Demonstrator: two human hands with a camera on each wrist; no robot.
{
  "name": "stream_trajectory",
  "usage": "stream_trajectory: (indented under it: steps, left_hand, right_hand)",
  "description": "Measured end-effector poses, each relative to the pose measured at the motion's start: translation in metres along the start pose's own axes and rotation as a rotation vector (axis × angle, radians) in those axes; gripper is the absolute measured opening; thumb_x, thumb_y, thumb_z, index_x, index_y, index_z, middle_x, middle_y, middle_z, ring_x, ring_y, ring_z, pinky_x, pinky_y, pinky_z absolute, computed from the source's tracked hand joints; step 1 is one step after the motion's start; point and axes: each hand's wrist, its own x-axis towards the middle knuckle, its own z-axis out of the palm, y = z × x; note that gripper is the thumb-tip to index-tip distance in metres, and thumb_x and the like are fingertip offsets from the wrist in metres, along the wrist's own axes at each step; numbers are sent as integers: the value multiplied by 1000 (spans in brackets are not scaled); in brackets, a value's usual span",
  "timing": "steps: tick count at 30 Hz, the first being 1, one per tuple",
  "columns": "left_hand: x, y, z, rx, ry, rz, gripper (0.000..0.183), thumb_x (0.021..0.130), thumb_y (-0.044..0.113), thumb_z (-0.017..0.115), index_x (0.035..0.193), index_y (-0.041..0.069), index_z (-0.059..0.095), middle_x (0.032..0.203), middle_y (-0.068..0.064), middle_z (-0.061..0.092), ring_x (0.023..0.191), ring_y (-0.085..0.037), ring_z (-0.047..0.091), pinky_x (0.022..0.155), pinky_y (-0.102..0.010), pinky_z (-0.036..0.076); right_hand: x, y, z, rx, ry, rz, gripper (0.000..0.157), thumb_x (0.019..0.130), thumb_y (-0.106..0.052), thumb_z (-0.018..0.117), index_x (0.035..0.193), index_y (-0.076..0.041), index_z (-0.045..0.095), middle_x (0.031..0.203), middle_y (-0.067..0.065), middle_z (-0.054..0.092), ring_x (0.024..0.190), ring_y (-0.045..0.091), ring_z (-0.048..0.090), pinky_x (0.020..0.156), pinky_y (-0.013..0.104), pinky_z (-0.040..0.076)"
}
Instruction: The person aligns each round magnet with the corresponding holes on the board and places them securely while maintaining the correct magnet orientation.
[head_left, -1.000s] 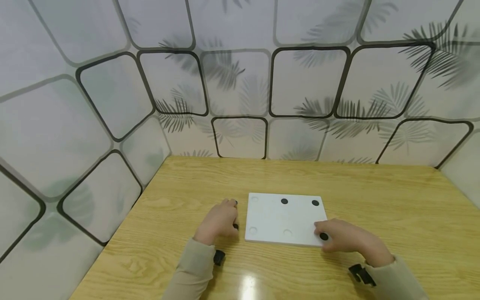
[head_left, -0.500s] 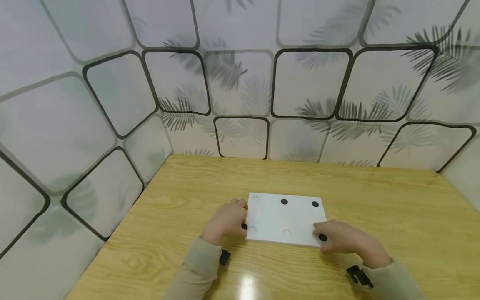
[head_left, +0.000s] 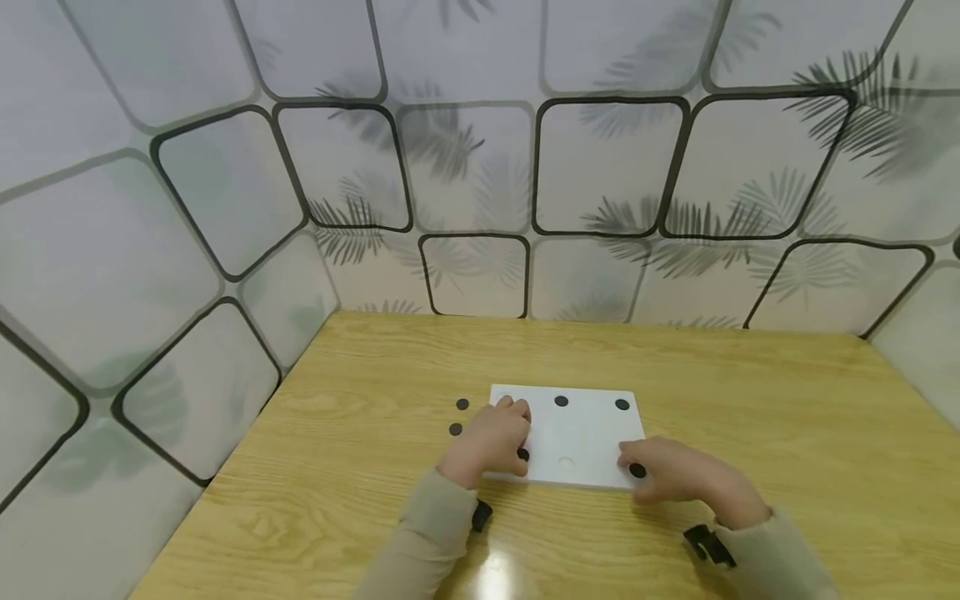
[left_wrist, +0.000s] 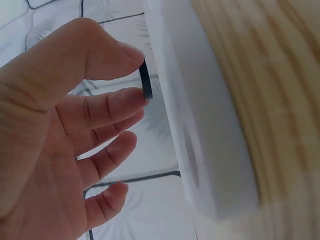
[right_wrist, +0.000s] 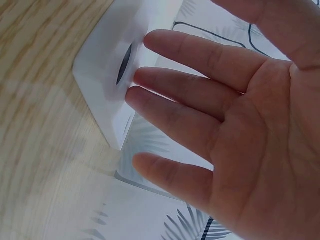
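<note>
Black disc (left_wrist: 145,80) stands nearly edge-on in the person's left grip (head_left: 487,442), clamped between thumb and index fingertip, just beside the white board (head_left: 588,442) and apart from its face. The other fingers of that hand curl loosely below the pinch. The left forearm, in a pale sleeve (head_left: 423,533), reaches forward and to the right from the near side, with the back of the hand facing up over the board's left part and the fingertips bent down.

On the far side of the board, the right grip (head_left: 671,471) lies low at the near right corner, its fingers extended and spread apart, pinching nothing. The right forearm comes in from the near right and angles forward and left. A seated disc (head_left: 637,471) sits in its recess right by those fingertips; whether they touch the board cannot be told for sure.

Farther from both grips, along the board's far edge, sit a middle disc (head_left: 561,401) and a far right disc (head_left: 622,404). Between the two grips, near the front edge, is a bare recess (head_left: 566,462). Just left of the left grip, two loose discs (head_left: 462,404) (head_left: 455,429) lie on the wooden counter (head_left: 375,375).
</note>
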Motion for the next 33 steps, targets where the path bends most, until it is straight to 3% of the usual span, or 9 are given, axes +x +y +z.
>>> stream_trajectory:
  steps: [4,10,15,20,29,33]
  left_hand:
    - [10,9,2,50,-13,24,26,65,24,70,49,18,50,101,5,51,83,-13,42,66,-26,36]
    - [22,24,3,81,-35,46,27,67,28,71,52,18,50,100,6,50,81,-12,40,63,-25,33]
    - [32,34,6,105,-50,50,27,67,31,72,53,20,51,101,8,50,82,-12,41,63,-25,33]
    - [38,42,7,117,-77,43,28,66,36,74,55,20,53,102,9,50,86,-11,43,67,-26,35]
    - [42,49,8,115,-92,37,28,66,37,74,57,20,53,101,9,50,85,-11,42,66,-25,34]
    - [43,49,8,103,-90,32,28,66,37,74,58,21,53,100,9,50,85,-10,42,67,-25,35]
  right_hand:
    - [1,0,-1,1,5,-28,23,70,-11,69,91,-5,60,83,-3,53,70,13,44,64,32,40]
    - [2,2,-2,2,11,-53,20,69,-11,69,85,-9,57,71,-7,44,62,9,35,57,26,32]
    - [2,1,-2,13,-3,-25,23,69,-10,69,90,-6,60,80,-5,51,67,9,40,61,28,37]
    - [1,0,-2,6,-1,-5,28,68,-10,68,94,-3,61,96,6,57,76,14,48,68,33,41]
    - [1,-1,-2,27,-19,23,30,69,-10,69,97,-3,62,106,13,57,85,20,52,73,37,42]
    - [0,0,-2,25,-15,21,32,69,-11,69,98,-1,61,113,20,54,97,32,52,80,43,42]
